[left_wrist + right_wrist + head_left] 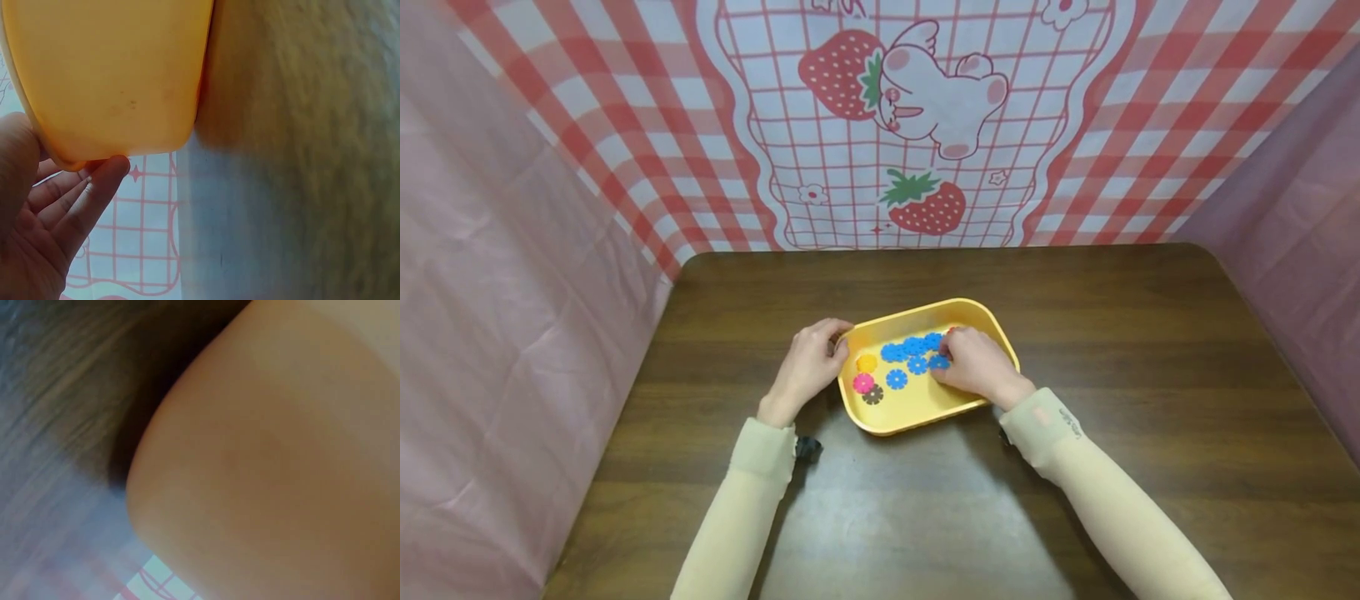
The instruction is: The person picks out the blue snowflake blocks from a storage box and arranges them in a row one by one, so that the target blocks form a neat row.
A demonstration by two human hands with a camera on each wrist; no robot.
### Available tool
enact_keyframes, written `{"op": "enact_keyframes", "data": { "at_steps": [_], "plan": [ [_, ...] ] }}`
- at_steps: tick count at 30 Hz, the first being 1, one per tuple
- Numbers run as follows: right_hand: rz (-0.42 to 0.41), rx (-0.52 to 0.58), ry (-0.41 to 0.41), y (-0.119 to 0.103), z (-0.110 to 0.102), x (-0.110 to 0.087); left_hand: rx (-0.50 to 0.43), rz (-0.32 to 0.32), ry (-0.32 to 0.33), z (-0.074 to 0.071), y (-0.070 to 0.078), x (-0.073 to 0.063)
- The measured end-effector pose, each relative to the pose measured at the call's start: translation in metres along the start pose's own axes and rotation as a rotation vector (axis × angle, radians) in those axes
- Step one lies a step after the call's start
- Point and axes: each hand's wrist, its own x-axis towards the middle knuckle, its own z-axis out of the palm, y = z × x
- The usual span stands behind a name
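Note:
In the head view a yellow plastic tray (895, 417) stands on the table, holding notched plastic snowflake discs. My left hand (812, 362) grips its left end; in the left wrist view the thumb and fingers of the left hand (69, 212) are at the rim of the tray (125, 75). My right hand (977, 364) reaches inside at the right, with a blue snowflake disc (938, 362) between thumb and fingers. Left of it lie several blue discs (897, 379), some overlapping in a row. A yellow disc (867, 363), a pink disc (863, 383) and a brown disc (872, 394) sit near the left end.
A bit of red (952, 331) shows behind the right hand, partly hidden. The brown wooden table (1112, 333) extends around the tray. A checked strawberry cloth (925, 125) hangs behind it, with pink curtains at both sides. The right wrist view is mostly a blurred tan surface.

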Motion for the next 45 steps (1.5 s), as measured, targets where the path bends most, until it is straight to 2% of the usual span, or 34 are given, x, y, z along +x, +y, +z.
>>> {"op": "enact_keyframes", "data": {
  "at_steps": [6, 13, 21, 26, 31, 38, 41, 45],
  "plan": [
    [-0.037, 0.016, 0.040, -0.003, -0.002, -0.003, 0.012, -0.004, 0.003, -0.001, -0.002, -0.002],
    [-0.072, 0.064, 0.087, -0.010, -0.010, -0.009, 0.010, -0.033, -0.020, -0.009, -0.009, -0.007],
    [-0.105, 0.120, 0.132, -0.019, -0.027, -0.027, 0.006, -0.029, -0.020, -0.018, -0.018, -0.008],
    [-0.092, 0.167, 0.172, -0.018, -0.039, -0.044, 0.012, -0.059, -0.022, -0.023, -0.022, -0.008],
    [-0.083, 0.190, 0.242, -0.003, -0.051, -0.058, 0.015, -0.063, -0.015, -0.027, -0.023, -0.006],
    [-0.067, 0.193, 0.316, 0.038, -0.053, -0.072, 0.013, -0.066, -0.008, -0.028, -0.024, -0.005],
    [-0.059, 0.169, 0.297, 0.054, -0.044, -0.074, 0.011, -0.070, -0.007, -0.029, -0.024, -0.005],
    [-0.063, 0.155, 0.223, 0.067, -0.030, -0.074, 0.006, -0.086, -0.009, -0.028, -0.023, -0.006]
  ]
}}
